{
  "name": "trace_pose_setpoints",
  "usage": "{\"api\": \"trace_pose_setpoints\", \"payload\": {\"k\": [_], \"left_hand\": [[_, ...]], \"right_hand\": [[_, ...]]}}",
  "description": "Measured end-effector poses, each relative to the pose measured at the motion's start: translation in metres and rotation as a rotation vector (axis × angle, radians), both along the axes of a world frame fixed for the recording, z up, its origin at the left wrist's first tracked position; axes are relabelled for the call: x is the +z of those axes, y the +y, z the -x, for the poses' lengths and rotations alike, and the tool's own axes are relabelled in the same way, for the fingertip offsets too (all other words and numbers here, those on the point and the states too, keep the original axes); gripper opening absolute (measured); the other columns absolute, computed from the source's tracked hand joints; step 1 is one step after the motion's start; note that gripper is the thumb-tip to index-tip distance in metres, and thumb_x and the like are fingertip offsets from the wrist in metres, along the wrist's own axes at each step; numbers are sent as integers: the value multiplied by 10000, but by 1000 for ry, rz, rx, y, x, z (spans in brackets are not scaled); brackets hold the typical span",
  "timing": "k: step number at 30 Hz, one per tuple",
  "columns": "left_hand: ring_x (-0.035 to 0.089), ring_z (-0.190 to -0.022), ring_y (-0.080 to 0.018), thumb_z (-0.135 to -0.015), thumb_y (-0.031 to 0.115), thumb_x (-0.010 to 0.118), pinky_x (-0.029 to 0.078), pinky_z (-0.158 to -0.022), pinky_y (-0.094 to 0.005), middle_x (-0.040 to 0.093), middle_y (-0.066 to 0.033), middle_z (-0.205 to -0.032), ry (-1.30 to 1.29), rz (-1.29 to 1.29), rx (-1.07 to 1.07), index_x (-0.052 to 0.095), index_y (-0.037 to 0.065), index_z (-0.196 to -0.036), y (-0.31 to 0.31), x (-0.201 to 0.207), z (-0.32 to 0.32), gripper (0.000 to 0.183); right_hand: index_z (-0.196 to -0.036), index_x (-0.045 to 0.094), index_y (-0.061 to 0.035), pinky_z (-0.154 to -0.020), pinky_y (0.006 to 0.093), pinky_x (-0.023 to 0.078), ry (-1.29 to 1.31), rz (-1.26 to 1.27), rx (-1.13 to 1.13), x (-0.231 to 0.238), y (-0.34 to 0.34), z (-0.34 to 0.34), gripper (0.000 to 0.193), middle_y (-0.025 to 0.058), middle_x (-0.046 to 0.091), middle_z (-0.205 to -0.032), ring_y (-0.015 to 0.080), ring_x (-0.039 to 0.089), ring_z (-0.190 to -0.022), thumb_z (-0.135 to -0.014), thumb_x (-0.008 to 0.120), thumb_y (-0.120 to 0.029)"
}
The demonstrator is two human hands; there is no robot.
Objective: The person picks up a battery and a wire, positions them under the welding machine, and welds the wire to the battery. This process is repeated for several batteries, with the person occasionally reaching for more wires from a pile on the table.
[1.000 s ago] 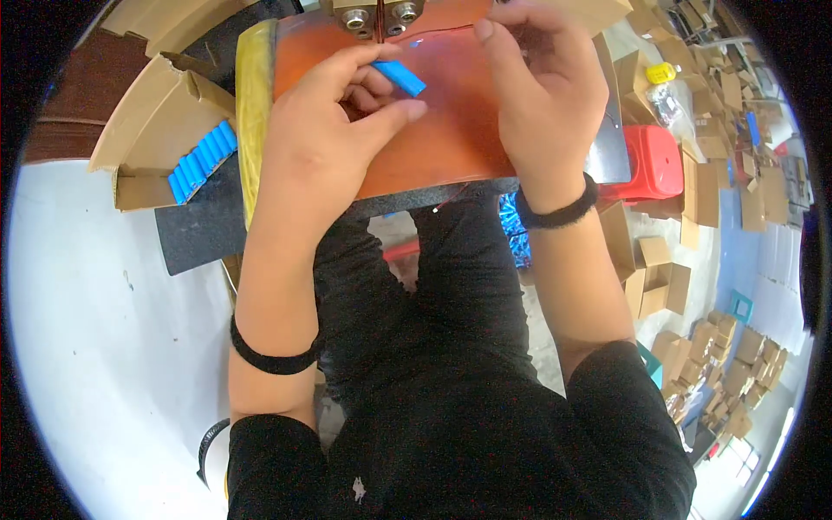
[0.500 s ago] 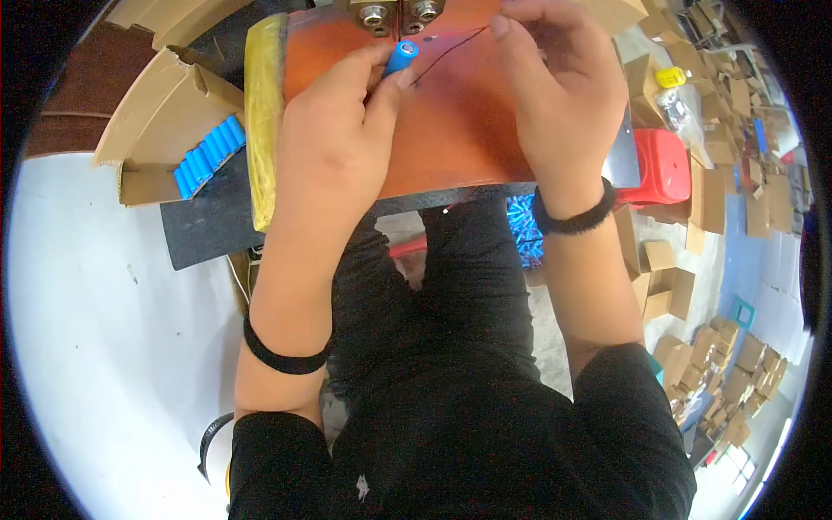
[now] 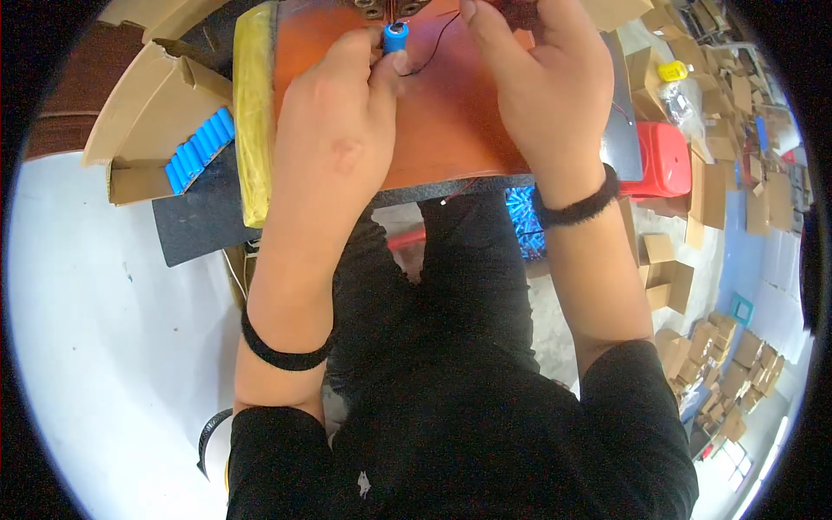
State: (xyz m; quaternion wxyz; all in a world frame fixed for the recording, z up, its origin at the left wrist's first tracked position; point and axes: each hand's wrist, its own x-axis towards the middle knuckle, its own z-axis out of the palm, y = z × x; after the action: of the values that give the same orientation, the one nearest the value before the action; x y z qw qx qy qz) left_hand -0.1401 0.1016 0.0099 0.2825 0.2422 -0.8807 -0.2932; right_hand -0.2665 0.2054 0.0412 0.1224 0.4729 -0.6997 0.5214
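Note:
Between the thumb and fingers of my left hand [image 3: 342,121] stands a blue cylindrical battery cell [image 3: 396,41], its metal end up. That end is right at the metal tips of a machine head [image 3: 387,9] at the top edge; whether they touch, I cannot tell. A thin dark wire [image 3: 439,43] curves from beside the cell toward my right hand [image 3: 555,82], whose thumb and forefinger are pinched on it near the top edge. Both hands are over an orange-brown work mat [image 3: 459,143]. Part of the right fingertips is cut off by the picture's edge.
On the left, an open cardboard box [image 3: 139,178] holds a row of blue cells [image 3: 199,152]. A yellow wrapped strip [image 3: 253,121] borders the mat. Below the table edge lie many blue cells [image 3: 523,221]. A red stool [image 3: 663,160] and cardboard boxes [image 3: 667,273] stand at right.
The cell has moved up to the machine head and stands more upright. My right hand has shifted slightly up and left; the wire, straight before, now sags in a curve.

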Motion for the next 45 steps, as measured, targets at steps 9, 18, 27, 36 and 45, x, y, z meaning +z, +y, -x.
{"api": "trace_pose_setpoints", "payload": {"k": [9, 18, 27, 36, 45], "left_hand": [[679, -806, -277, -959, 202, 558, 500, -722, -354, 698, -158, -864, -2, 17, 16, 609, -5, -1058, -1, -1, 1, 236], [621, -869, -426, -912, 151, 592, 486, -740, -472, 647, -239, -892, 86, -52, 15, 638, 10, -1033, -1, -3, 3, 191], [656, -821, -381, -902, 160, 613, 502, -728, -443, 675, -201, -895, 48, -153, 38, 641, 9, -1038, 5, 1, 2, 205], [628, -738, -159, -828, 121, 723, 496, -679, -293, 681, -84, -843, 153, -11, -220, 682, 11, -1010, 13, 14, -38, 217], [628, -965, -315, -841, 216, 697, 473, -852, -448, 665, -98, -1040, -318, 502, 91, 680, 91, -1069, -118, -29, -110, 261]], "right_hand": [[-884, 602, -16, -675, 313, 472, 68, -17, -6, -3, 0, 1, 75, 121, 618, -839, 272, 609, -760, -821, 644, -11], [-886, 609, -29, -636, 309, 468, -46, -23, 23, -3, 0, 0, 71, 109, 614, -836, 258, 602, -730, -827, 647, -31], [-884, 601, -21, -663, 321, 468, -37, 421, 313, -17, -6, 9, 76, 110, 609, -848, 261, 598, -751, -825, 647, -31], [-1002, 633, 7, -764, 246, 505, -304, 260, 143, -8, 45, 6, 171, 78, 670, -947, 130, 626, -818, -839, 668, 44], [-966, 604, 1, -811, 239, 457, -395, -115, -282, -59, 234, 28, 96, 49, 613, -941, 124, 569, -856, -889, 613, 57]]}}
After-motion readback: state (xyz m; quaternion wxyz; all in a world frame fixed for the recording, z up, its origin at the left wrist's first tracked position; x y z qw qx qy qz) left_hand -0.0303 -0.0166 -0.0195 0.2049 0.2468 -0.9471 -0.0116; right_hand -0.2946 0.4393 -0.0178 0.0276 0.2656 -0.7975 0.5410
